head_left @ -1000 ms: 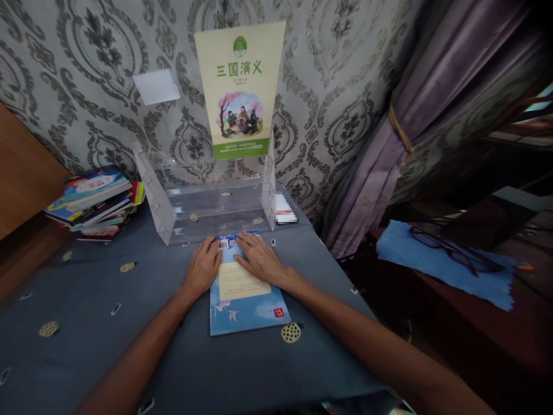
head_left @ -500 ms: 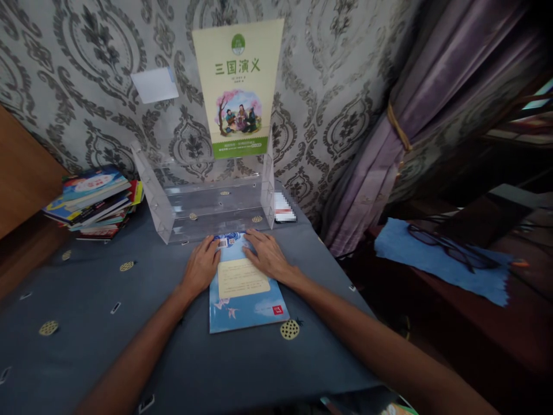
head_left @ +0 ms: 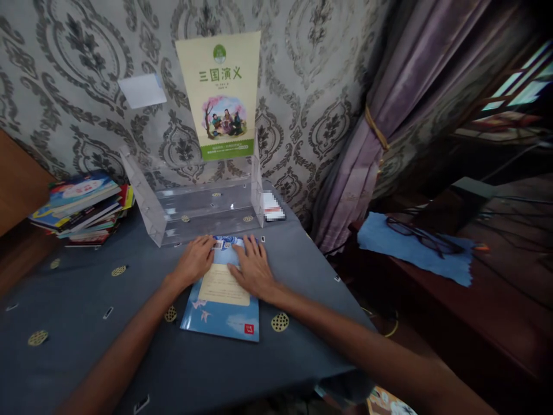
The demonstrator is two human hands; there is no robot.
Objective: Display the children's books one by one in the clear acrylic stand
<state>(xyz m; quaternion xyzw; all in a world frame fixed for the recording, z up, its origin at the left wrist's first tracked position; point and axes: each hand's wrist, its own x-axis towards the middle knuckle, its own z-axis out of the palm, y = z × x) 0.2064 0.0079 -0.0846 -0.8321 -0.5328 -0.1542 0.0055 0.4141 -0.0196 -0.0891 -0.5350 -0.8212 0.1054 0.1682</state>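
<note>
Best steadied lightly and evenly, with left hand [head_left: 194, 260] and right hand [head_left: 256, 271] open, gripping nothing, atop the blue book [head_left: 224, 321].

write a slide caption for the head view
Left hand and right hand on a blue book, in front of a clear stand

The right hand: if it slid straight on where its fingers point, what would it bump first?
Probably the clear plastic stand, near its right end, just beyond the right hand. The see-through plastic makes the exact gap hard to judge.
</note>
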